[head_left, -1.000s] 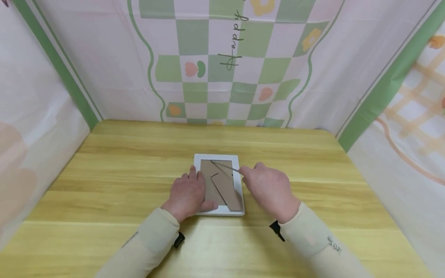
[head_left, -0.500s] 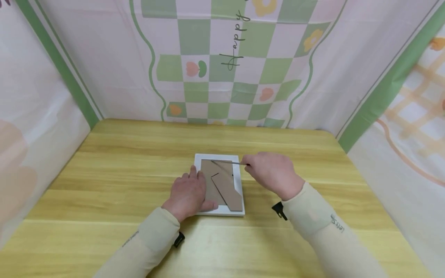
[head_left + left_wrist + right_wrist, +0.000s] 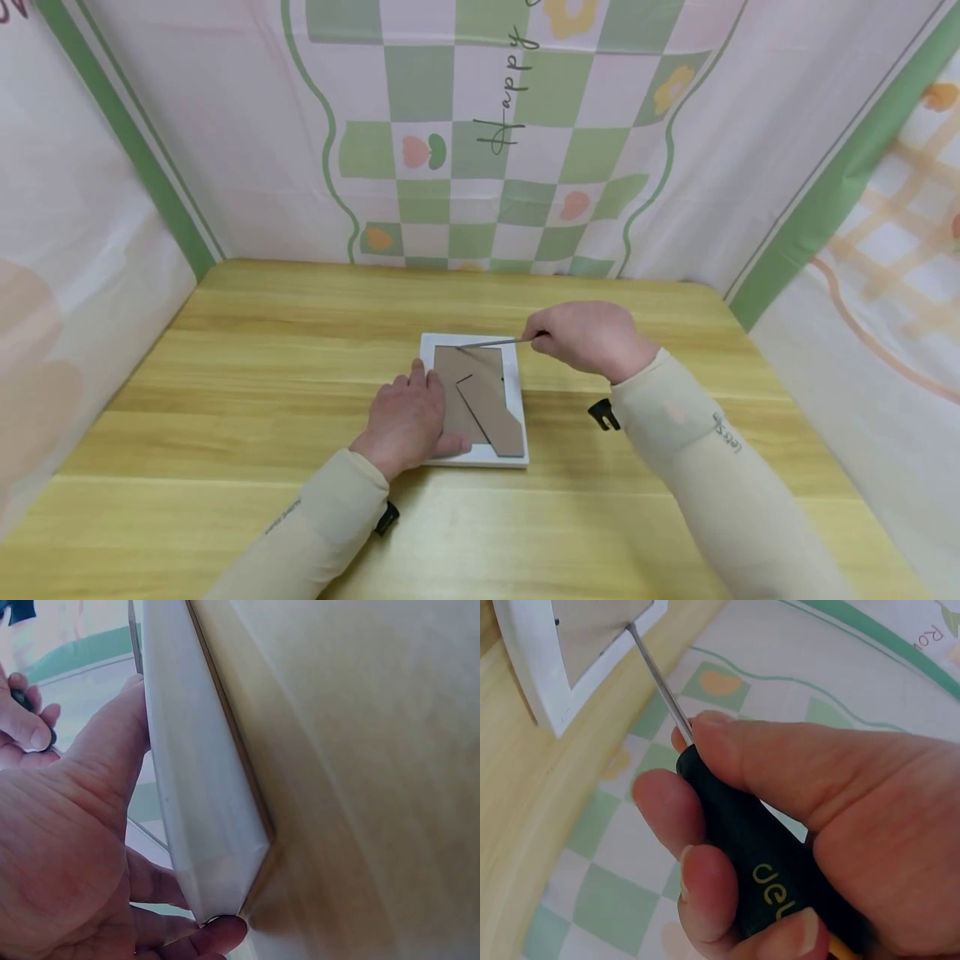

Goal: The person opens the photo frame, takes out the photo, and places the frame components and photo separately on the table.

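The frame point(image 3: 512, 385) lies back up, its long side running away from the viewer. Just right of its far corner, the right hand point(image 3: 583, 335) grasps a screwdriver point(image 3: 491, 342) that crosses the frame's right rail, tip at the backing's point(image 3: 483, 392) far edge. The left hand point(image 3: 405, 417), nearer, holds the frame's left side. Only the right wrist view shows the lettered handle point(image 3: 735, 814).

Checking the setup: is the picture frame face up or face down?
Face down: the picture frame shows its brown backing board on top.
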